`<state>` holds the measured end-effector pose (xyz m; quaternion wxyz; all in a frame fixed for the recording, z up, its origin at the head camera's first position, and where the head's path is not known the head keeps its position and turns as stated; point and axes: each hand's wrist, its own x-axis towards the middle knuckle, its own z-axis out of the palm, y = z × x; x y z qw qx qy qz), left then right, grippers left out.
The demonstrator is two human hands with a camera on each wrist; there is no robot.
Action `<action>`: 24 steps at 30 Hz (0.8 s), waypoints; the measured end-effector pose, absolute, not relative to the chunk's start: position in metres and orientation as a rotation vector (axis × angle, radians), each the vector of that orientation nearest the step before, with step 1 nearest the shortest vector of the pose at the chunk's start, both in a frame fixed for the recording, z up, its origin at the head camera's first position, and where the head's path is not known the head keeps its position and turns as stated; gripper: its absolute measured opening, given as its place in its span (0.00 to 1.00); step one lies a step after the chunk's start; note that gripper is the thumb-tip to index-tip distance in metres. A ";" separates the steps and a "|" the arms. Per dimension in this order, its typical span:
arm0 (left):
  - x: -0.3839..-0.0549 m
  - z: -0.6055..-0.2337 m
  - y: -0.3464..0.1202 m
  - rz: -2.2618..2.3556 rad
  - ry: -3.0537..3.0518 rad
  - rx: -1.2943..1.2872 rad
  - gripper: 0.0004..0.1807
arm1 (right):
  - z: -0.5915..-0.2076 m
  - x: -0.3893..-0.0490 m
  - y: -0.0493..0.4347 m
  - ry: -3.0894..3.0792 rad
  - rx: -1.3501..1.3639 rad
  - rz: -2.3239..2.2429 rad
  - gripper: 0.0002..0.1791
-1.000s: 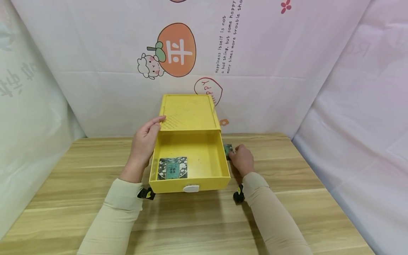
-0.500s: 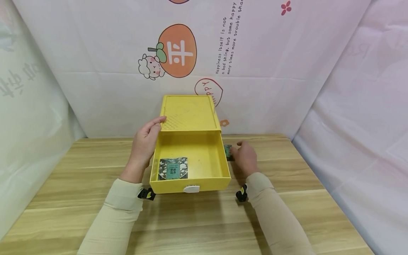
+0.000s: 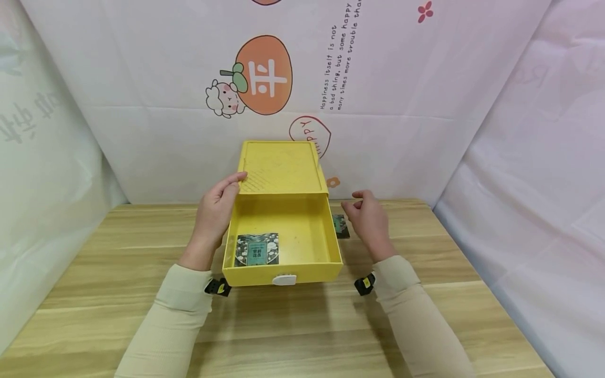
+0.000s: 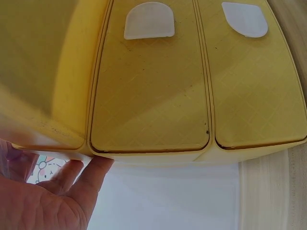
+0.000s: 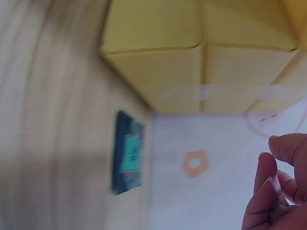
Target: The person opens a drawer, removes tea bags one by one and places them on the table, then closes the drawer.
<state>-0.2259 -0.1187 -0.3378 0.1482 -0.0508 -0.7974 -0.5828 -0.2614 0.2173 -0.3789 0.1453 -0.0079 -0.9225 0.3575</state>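
Observation:
A yellow drawer cabinet (image 3: 283,167) stands at the back of the table with its top drawer (image 3: 282,274) pulled out. Inside, at the front left corner, lies a flat dark floral packet (image 3: 257,250) with a teal label. A similar packet (image 5: 128,153) lies on the table against the cabinet's right side, partly hidden by the drawer in the head view. My left hand (image 3: 215,212) touches the cabinet's upper left side, fingers extended along it. To the right, my right hand (image 3: 371,220) hovers above and beside the packet, fingers loosely bent, holding nothing.
Two lower drawers (image 4: 152,91) with white pulls are closed below the open one. A white printed cloth (image 3: 387,105) hangs right behind the cabinet, and cloth also borders both sides of the wooden table (image 3: 293,331).
My right hand has lifted off the packet beside the cabinet and drawn back to the right, uncovering more of it. The left hand, drawer and packet inside have stayed put.

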 end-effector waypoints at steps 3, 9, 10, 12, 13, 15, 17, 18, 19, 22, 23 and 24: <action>-0.226 -0.338 -0.119 -1.678 -2.295 -0.140 0.24 | -0.366 -0.254 0.212 -2.588 0.020 1.029 0.25; -0.226 -0.337 -0.119 -1.676 -2.295 -0.148 0.24 | -0.339 -0.235 0.199 -2.494 0.076 1.053 0.22; -0.226 -0.337 -0.119 -1.676 -2.296 -0.150 0.24 | -0.335 -0.232 0.196 -2.480 0.085 1.057 0.21; -0.226 -0.337 -0.119 -1.680 -2.293 -0.155 0.24 | -0.326 -0.225 0.191 -2.450 0.116 1.073 0.21; -0.227 -0.337 -0.119 -1.681 -2.292 -0.158 0.24 | -0.322 -0.222 0.189 -2.435 0.133 1.080 0.21; -0.227 -0.337 -0.119 -1.677 -2.293 -0.161 0.24 | -0.314 -0.215 0.183 -2.409 0.170 1.088 0.20; -0.227 -0.337 -0.118 -1.676 -2.294 -0.160 0.24 | -0.306 -0.207 0.178 -2.386 0.216 1.096 0.19; -0.227 -0.337 -0.118 -1.675 -2.295 -0.159 0.24 | -0.303 -0.203 0.175 -2.380 0.242 1.091 0.18; -0.227 -0.337 -0.118 -1.673 -2.295 -0.158 0.24 | -0.300 -0.200 0.172 -2.377 0.270 1.084 0.17; -0.227 -0.337 -0.118 -1.674 -2.292 -0.156 0.24 | -0.293 -0.190 0.162 -2.386 0.363 1.043 0.15; -0.227 -0.337 -0.118 -1.677 -2.290 -0.156 0.24 | -0.291 -0.188 0.159 -2.399 0.394 1.021 0.15; -0.227 -0.337 -0.118 -1.679 -2.289 -0.156 0.24 | -0.289 -0.186 0.155 -2.417 0.427 0.997 0.15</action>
